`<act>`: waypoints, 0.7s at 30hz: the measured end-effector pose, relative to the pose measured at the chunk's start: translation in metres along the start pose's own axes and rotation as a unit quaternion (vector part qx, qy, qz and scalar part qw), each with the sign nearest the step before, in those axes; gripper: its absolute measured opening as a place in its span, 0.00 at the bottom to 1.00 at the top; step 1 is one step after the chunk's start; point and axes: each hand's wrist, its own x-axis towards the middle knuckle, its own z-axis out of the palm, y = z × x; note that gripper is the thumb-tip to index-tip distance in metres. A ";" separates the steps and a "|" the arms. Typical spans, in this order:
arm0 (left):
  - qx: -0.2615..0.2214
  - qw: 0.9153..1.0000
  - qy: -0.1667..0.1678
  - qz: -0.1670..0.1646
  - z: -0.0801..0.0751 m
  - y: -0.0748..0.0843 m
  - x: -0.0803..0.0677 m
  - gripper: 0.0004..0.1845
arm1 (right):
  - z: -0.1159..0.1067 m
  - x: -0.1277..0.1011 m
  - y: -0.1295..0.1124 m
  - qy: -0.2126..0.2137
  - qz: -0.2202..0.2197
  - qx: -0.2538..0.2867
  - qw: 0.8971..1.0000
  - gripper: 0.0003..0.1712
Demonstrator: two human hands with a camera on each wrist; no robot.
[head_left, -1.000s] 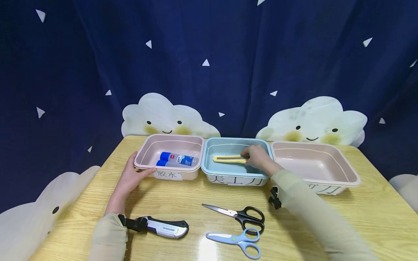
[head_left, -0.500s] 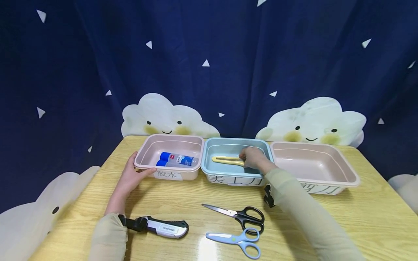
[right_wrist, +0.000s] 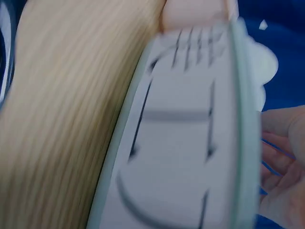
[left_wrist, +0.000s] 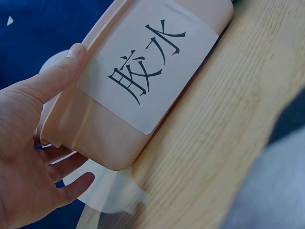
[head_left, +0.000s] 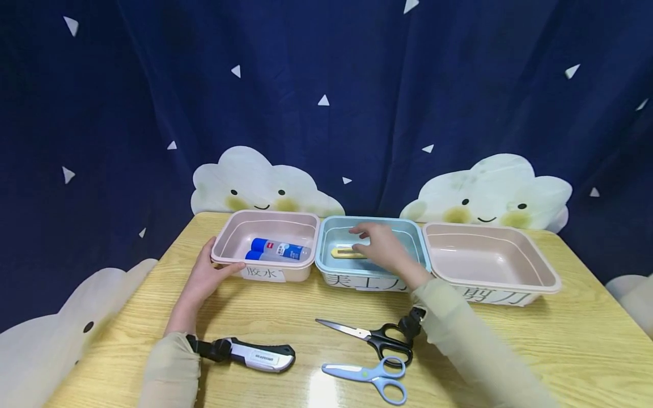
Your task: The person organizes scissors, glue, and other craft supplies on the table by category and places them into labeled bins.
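My left hand (head_left: 206, 275) holds the near left corner of a pink bin (head_left: 224, 249), thumb on the front rim and fingers round the side. The left wrist view shows the same hand (left_wrist: 33, 124) beside the label (left_wrist: 147, 62). Two blue-capped glue bottles (head_left: 280, 249) lie in that bin. My right hand (head_left: 382, 246) is over the blue bin (head_left: 326, 269), its fingers loosely bent and apart, holding nothing. Below it a yellow box cutter (head_left: 344, 253) lies in the bin, its right end hidden by the hand. In the right wrist view that hand (right_wrist: 286, 162) shows at the right edge.
A second pink bin (head_left: 490, 255) stands right of the blue one, with nothing seen inside. Nearer on the wooden table (head_left: 255, 309) lie black-handled scissors (head_left: 380, 337), light blue scissors (head_left: 372, 374) and a grey-and-black box cutter (head_left: 262, 357). A dark blue curtain (head_left: 306, 56) hangs behind.
My right hand has let go of the yellow box cutter, which stays in the blue bin. The hand has moved left and its fingers have spread. My left hand has stayed at its bin.
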 end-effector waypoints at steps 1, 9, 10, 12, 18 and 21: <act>0.001 1.000 0.000 -0.001 0.000 0.000 0.000 0.56 | 0.001 -0.002 -0.006 0.010 -0.006 0.007 1.000 0.19; 0.006 1.000 0.000 -0.007 0.001 -0.001 0.001 0.57 | 0.019 -0.026 -0.054 0.037 -0.049 0.053 0.997 0.16; 0.006 1.000 0.000 -0.007 0.001 -0.001 0.001 0.57 | 0.022 -0.030 -0.059 0.031 -0.053 0.057 0.996 0.16; 0.007 1.000 0.001 -0.005 0.002 -0.003 0.002 0.57 | 0.026 -0.037 -0.070 0.018 -0.059 0.072 0.996 0.15; 0.003 1.000 0.002 -0.005 0.003 -0.006 0.002 0.56 | 0.039 -0.050 -0.091 -0.028 -0.062 0.108 0.992 0.17; 0.003 1.000 0.002 -0.006 0.002 -0.005 0.002 0.56 | 0.046 -0.056 -0.098 -0.048 -0.052 0.127 0.989 0.19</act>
